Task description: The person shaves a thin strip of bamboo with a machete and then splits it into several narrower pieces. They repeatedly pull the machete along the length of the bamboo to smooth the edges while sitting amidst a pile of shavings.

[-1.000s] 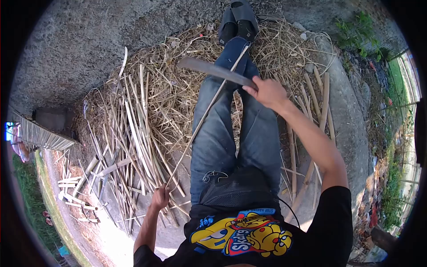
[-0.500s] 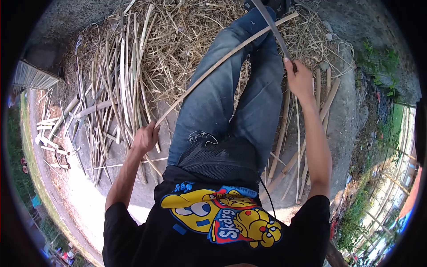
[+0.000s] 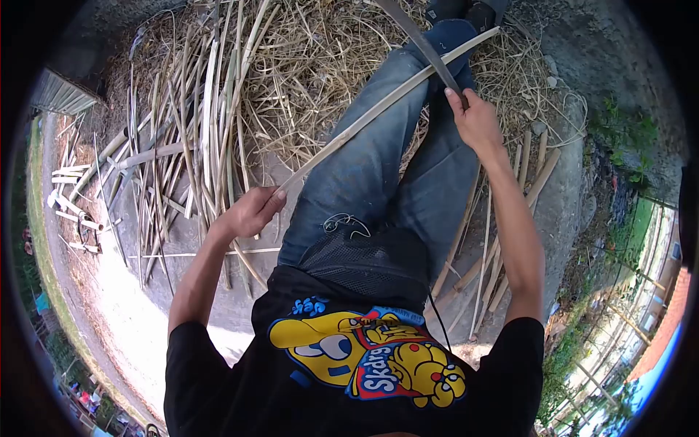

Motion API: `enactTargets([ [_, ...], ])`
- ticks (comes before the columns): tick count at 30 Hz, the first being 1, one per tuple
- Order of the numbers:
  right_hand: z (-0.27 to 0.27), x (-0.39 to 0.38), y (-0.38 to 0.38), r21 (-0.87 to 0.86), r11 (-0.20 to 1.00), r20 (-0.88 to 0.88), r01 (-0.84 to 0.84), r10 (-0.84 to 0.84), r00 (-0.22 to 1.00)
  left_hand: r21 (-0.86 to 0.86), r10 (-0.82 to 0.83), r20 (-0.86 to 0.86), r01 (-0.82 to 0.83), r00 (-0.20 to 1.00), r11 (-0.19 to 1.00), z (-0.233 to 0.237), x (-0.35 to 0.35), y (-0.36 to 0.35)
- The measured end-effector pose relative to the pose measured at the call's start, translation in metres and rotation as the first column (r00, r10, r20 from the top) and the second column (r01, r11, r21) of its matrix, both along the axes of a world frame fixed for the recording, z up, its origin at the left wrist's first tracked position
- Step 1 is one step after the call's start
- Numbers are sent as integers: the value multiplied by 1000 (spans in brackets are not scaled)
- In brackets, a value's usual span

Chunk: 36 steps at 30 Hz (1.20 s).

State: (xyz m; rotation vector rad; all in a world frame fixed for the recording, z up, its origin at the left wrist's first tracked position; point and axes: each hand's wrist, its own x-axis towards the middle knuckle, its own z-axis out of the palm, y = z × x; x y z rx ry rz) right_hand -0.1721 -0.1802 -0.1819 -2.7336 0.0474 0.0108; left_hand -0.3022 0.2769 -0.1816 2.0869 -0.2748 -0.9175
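The right hand (image 3: 475, 120) is wrapped around the grip end of a long-bladed knife (image 3: 417, 38), thumb laid along it; the blade points forward and to the person's left. The left hand (image 3: 255, 213), beside the left thigh, pinches the near end of a pale, flat strip (image 3: 386, 106) between thumb and fingers. From this hold the strip's long axis runs forward and to the right, obliquely over the trousers (image 3: 349, 175), its free end reaching the lower legs near the shoes (image 3: 480, 16).

Principal relation: blade and strip cross at a steep angle toward the strip's far end, just ahead of the right hand and well apart from the left. The blade appears uppermost; whether its edge touches the strip cannot be told.

Surroundings: a wire loop (image 3: 346, 224) and a dark mesh cloth (image 3: 364, 266) lie on the lap. To the left, loose strips (image 3: 207, 116) form a heap, mostly pointing forward; shavings (image 3: 302, 73) cover the ground ahead, between heap and legs. To the right, thicker poles (image 3: 535, 178) lie beside the legs.
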Motion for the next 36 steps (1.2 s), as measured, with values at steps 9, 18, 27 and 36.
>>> enactTargets([
  [9,-6,-41,37,-140,974,18,-180,184,983,-35,56,-46,-58,997,998,-13,-23,30],
  [18,28,-22,14,-100,989,-22,-110,108,994,-17,-58,115,60,992,998,-12,-22,30],
  [27,-37,46,-223,-63,804,197,591,-570,797,126,8,45,-14,999,992,-32,-83,120],
  [36,20,-42,-177,668,433,-147,606,-721,677,8,47,-135,-46,990,999,-48,-52,84],
])
